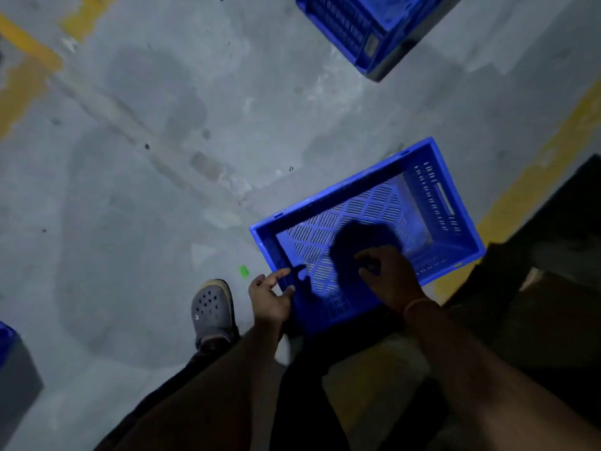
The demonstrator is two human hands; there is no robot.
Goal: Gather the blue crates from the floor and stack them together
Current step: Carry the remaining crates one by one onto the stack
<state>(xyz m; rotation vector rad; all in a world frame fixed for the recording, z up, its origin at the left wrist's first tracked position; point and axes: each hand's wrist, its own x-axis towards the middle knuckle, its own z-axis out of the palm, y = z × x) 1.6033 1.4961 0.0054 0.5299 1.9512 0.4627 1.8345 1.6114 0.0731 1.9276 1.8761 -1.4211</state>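
An empty blue slotted crate [432,177] lies on the concrete floor just ahead of me, at the centre right. My left hand [270,297] hovers at its near left corner, fingers spread, index finger close to the rim. My right hand [390,275] hangs over the crate's near side with curled, parted fingers and holds nothing. A second blue crate [354,24] stands at the top edge. The corner of a third blue crate [6,340] shows at the far left.
My foot in a grey clog [213,310] stands left of the crate. Yellow floor lines [533,177] run on the right and top left. A dark box or platform [559,288] sits at the right. A small green scrap [244,271] lies on the floor.
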